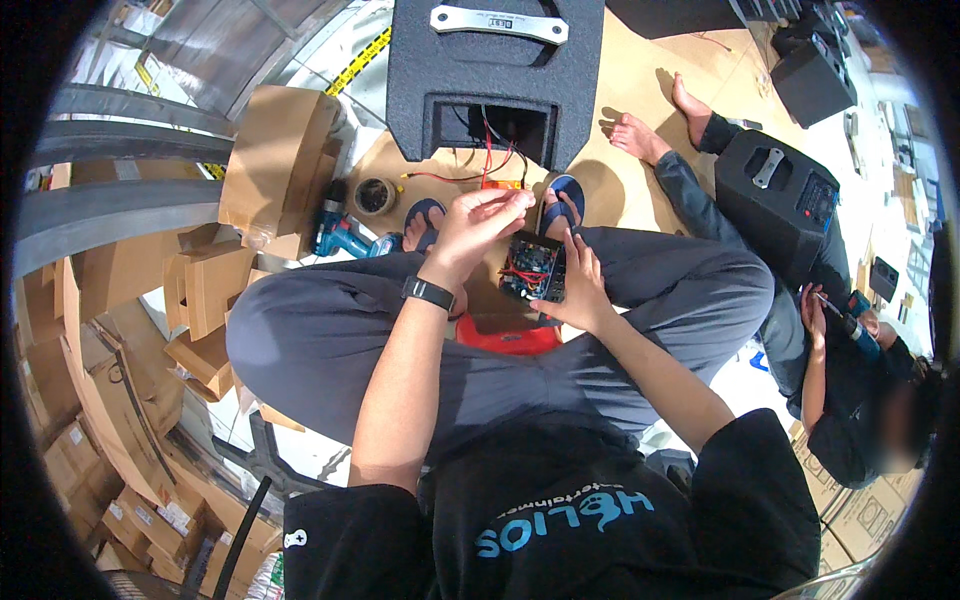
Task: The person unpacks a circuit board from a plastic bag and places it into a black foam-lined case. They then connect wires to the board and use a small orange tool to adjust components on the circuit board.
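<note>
Right now we have the board (528,262) at the centre of the frame, above our lap. Our right hand (582,288) is clamped on it: the fingers lie along its right side, pointing up the frame, and the thumb reaches onto its lower edge. The board's face, with red wires (524,275) across it, shows between that hand and our left wrist.

Our left hand (482,222) hangs just above and left of the board, its fingers drawn together and pointing right. We cannot tell whether they pinch anything. Just above them in the frame sits a yellow connector (503,184); whether they touch it, we cannot say. Leads (487,140) run from there up into the opening of the black speaker (495,75) at upper centre.

Below the board, a red thing (510,338) lies between our legs. Left of our feet we see a tub (375,196) and a blue drill (343,232), with a carton (272,160) at upper left. At right, a co-worker (860,430) sits by a second speaker (775,205).
</note>
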Available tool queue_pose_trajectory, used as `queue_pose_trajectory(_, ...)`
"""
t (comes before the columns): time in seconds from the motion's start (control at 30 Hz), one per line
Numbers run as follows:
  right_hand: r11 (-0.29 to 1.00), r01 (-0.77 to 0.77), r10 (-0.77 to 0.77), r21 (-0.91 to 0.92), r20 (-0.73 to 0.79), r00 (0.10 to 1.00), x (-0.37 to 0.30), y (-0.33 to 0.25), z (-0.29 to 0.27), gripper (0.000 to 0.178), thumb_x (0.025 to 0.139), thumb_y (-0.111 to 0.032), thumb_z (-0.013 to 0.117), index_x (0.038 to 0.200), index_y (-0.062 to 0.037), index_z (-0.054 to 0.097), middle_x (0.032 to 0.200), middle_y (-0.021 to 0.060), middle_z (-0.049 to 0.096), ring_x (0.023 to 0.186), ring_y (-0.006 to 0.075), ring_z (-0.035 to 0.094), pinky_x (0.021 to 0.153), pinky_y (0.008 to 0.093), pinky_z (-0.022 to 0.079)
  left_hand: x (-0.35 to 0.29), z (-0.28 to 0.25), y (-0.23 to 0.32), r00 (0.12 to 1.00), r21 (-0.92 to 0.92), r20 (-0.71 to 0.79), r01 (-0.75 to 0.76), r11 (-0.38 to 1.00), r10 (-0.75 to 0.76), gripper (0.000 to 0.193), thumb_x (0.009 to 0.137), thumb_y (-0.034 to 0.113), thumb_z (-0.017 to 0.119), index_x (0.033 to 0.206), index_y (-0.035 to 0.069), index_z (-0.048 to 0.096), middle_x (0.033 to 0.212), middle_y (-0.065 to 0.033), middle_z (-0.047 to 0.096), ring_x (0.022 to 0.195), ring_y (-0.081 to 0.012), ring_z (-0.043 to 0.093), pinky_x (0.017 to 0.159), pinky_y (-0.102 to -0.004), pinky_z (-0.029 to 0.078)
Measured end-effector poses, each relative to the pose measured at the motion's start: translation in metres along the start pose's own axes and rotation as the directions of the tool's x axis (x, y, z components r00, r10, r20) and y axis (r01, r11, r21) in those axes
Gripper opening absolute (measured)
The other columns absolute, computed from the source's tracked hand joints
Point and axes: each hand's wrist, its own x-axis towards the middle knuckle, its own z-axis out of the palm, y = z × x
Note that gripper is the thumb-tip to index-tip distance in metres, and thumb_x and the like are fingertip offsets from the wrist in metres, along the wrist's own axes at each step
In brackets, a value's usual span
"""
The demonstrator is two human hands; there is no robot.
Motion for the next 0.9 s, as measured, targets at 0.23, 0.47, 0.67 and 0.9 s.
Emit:
queue_pose_trajectory(0.23,0.994,-0.029,0.032,0.102,-0.026,0.999,0.021,0.025,0.026,0.130,0.068,-0.043,0.089,0.162,0.0037,0.012,0.147,0.0322,0.032,0.138,0.0512,0.041,0.116,0.0492,0.041,0.000,0.000,0.003,0.999,0.011,-0.038,-0.019,1.000,0.019,0.025,0.100,0.016,0.073,0.120,0.000,0.069,0.111,-0.0092,0.075,0.100,-0.0136,0.070,0.090,-0.0268,0.058)
queue_pose_trajectory(0.47,0.964,-0.178,0.181,0.199,0.002,0.983,0.026,0.036,0.021,0.135,0.062,-0.042,0.092,0.163,0.0045,0.014,0.144,0.0366,0.044,0.137,0.0468,0.047,0.117,0.0458,0.041,0.003,-0.005,0.000,0.996,0.020,-0.069,-0.054,0.998,0.055,0.021,0.099,0.013,0.073,0.116,0.004,0.065,0.110,-0.0102,0.075,0.100,-0.0141,0.071,0.087,-0.0251,0.057)
queue_pose_trajectory(0.67,0.945,-0.129,0.145,0.301,-0.032,0.989,0.029,0.032,0.014,0.126,0.064,-0.033,0.091,0.161,0.0032,0.020,0.142,0.0322,0.055,0.133,0.0419,0.057,0.114,0.0436,0.045,0.017,-0.013,-0.021,0.972,0.216,-0.050,-0.212,0.953,0.228,0.014,0.099,0.008,0.071,0.111,0.002,0.067,0.102,-0.0058,0.074,0.096,-0.0124,0.070,0.086,-0.0263,0.057)
queue_pose_trajectory(0.9,0.879,0.175,-0.137,0.444,-0.116,0.984,0.028,0.011,-0.005,0.108,0.067,-0.020,0.090,0.155,0.0043,0.031,0.137,0.0308,0.061,0.130,0.0399,0.061,0.113,0.0433,0.047,0.016,-0.009,-0.023,0.940,0.413,0.053,-0.329,0.849,0.338,0.019,0.102,0.016,0.069,0.114,0.001,0.071,0.099,-0.0015,0.072,0.093,-0.0091,0.067,0.085,-0.0259,0.054)
